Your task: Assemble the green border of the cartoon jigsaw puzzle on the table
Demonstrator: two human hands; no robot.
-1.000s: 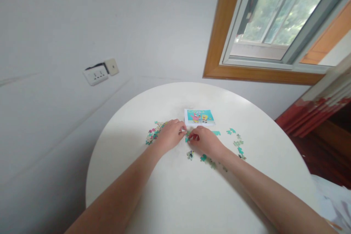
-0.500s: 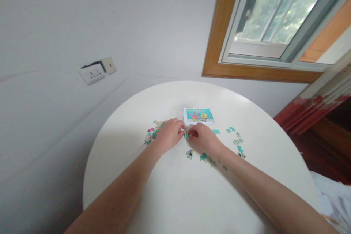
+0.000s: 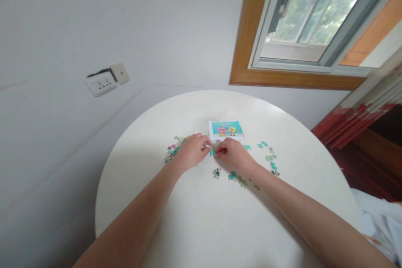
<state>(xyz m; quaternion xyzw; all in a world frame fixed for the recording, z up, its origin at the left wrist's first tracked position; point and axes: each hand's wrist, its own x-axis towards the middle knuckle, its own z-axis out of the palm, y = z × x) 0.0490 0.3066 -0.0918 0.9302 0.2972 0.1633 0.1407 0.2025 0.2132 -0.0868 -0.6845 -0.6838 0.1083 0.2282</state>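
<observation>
On a round white table (image 3: pixel 201 217) my left hand (image 3: pixel 192 151) and my right hand (image 3: pixel 235 155) meet fingertip to fingertip, both pinched on small teal jigsaw pieces (image 3: pixel 212 151) between them. A heap of loose pieces (image 3: pixel 173 149) lies just left of my left hand. Just beyond my hands sits a small box with a cartoon picture (image 3: pixel 226 130). More teal pieces (image 3: pixel 270 159) are scattered to the right of my right hand, and a few pieces (image 3: pixel 216 173) lie near my right wrist.
The table stands against a pale wall with a socket plate (image 3: pixel 102 81). A wood-framed window (image 3: pixel 301 29) is at the upper right, a red and white curtain (image 3: pixel 358 113) beside it. White cloth (image 3: pixel 380 226) shows at the lower right.
My hands stay together on the pieces with hardly any movement; the view has shifted slightly as my head moved.
</observation>
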